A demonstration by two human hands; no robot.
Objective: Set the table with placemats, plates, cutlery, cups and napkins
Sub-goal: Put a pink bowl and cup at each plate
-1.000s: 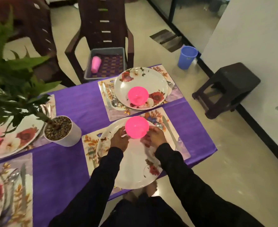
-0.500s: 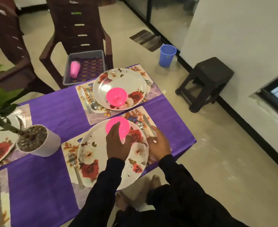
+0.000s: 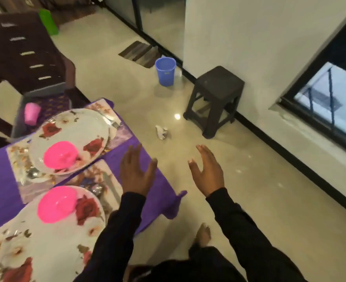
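Both the left hand (image 3: 136, 171) and right hand (image 3: 207, 169) hang released, fingers spread, holding nothing. The pink cup (image 3: 32, 113) in the tray looks light, stiff plastic, probably slick; best gripped around its wall.

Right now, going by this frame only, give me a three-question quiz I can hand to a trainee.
1. True or false: the left hand grips the pink bowl on the near plate.
2. What lies on the floor between the table corner and the black stool?
A. a crumpled bit of paper
B. a fork
C. a cup
3. Fill in: the blue bucket stands on the ____.

Key:
1. False. Both the left and the right hand are bare, fingers spread.
2. A, the crumpled paper.
3. floor
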